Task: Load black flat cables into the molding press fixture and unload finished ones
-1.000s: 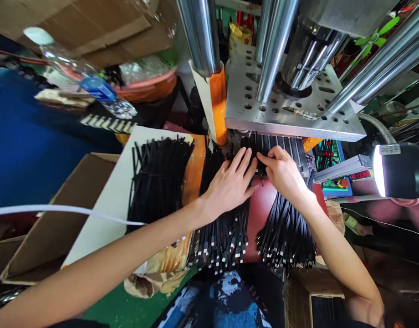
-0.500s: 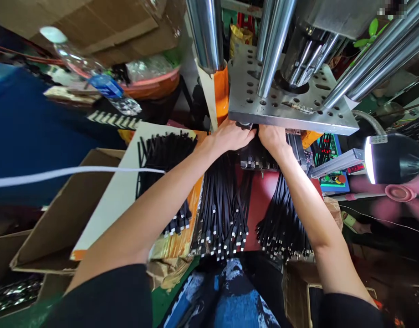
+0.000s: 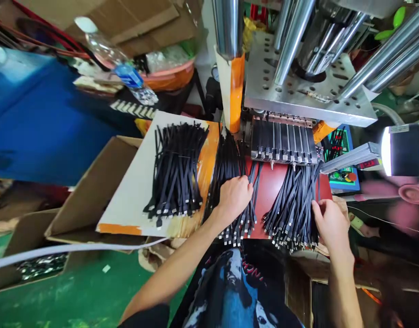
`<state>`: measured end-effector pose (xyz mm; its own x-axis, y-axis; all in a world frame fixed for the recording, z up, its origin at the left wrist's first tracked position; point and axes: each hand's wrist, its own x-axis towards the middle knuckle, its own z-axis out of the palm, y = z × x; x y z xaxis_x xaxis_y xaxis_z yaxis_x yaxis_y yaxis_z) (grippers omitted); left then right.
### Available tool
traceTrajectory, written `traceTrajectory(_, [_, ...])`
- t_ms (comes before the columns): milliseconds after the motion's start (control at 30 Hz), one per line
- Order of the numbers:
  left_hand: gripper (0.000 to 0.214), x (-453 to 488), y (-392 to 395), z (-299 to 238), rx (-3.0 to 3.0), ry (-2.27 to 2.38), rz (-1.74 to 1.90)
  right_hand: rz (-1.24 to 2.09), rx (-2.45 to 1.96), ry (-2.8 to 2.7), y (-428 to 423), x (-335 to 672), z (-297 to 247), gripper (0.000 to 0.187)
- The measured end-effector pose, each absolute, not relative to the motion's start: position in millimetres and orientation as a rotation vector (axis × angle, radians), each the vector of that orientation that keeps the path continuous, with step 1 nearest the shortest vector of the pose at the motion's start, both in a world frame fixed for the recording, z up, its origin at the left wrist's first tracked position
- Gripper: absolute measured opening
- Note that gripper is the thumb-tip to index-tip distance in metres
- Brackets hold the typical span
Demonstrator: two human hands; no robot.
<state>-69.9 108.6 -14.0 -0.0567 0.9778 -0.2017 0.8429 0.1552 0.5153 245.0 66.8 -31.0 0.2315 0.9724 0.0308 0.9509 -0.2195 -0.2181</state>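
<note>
My left hand rests over the middle bundle of flat black cables, its fingers curled in; what they grip is hidden. At the right bundle of black cables, my right hand pinches at the outer edge, with thumb and fingertips on a black cable. Both bundles have small metal-tipped plugs toward me. Beyond the hands stands a metal mould block with several parallel slots; black cables lie in them, plugs at the front edge. Above and behind it is a thick drilled press plate.
Another cable bundle lies on a white board at left. Polished press columns rise behind. A lamp and a pink fan stand at right. A cardboard box sits lower left. A white cord crosses the left side.
Both hands have left the mould block under the press plate and come back toward me, the left to the middle bundle, the right to the right bundle. The view has shifted slightly.
</note>
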Motion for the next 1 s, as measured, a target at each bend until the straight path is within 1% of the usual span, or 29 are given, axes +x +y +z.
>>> traceTrajectory(100, [0.023, -79, 117, -21, 1.654, 1.853, 0.475, 0.292, -2.183, -1.719, 61, 242, -46, 0.051])
traceTrajectory(200, [0.02, -92, 117, -24, 1.564, 1.69, 0.592, 0.317, -2.149, -1.621, 58, 234, -46, 0.045])
traceTrajectory(267, [0.022, -96, 112, -24, 1.451, 1.562, 0.704, 0.398, -2.15, -1.615, 57, 233, -43, 0.04])
traceTrajectory(367, [0.038, -94, 99, -17, 1.033, 1.34, 0.932, 0.534, -2.134, -1.644, 57, 235, -32, 0.034])
traceTrajectory(400, [0.044, -91, 94, -13, 0.899, 1.271, 0.962, 0.547, -2.126, -1.635, 56, 235, -25, 0.033])
traceTrajectory(467, [0.055, -82, 83, -3, 0.758, 1.166, 0.91, 0.588, -2.063, -1.558, 50, 230, -8, 0.034])
traceTrajectory(533, [0.049, -71, 72, 6, 0.731, 1.075, 0.798, 0.787, -1.892, -1.452, 39, 218, 11, 0.034])
traceTrajectory(600, [0.04, -58, 61, 14, 0.728, 0.978, 0.707, 1.081, -1.655, -1.371, 23, 198, 27, 0.032])
traceTrajectory(667, [0.039, -49, 52, 21, 0.803, 0.93, 0.668, 1.329, -1.442, -1.33, 6, 174, 33, 0.029])
traceTrajectory(700, [0.039, -47, 48, 26, 0.855, 0.933, 0.674, 1.394, -1.364, -1.319, -1, 163, 32, 0.027])
traceTrajectory(767, [0.038, -47, 41, 35, 0.955, 0.977, 0.709, 1.414, -1.264, -1.352, -12, 144, 26, 0.023])
traceTrajectory(933, [0.033, -61, 35, 47, 1.008, 1.036, 0.731, 1.235, -1.207, -1.627, -15, 127, 20, 0.021])
traceTrajectory(1000, [0.035, -66, 32, 44, 1.04, 1.063, 0.74, 1.301, -1.215, -1.701, -9, 130, 26, 0.021])
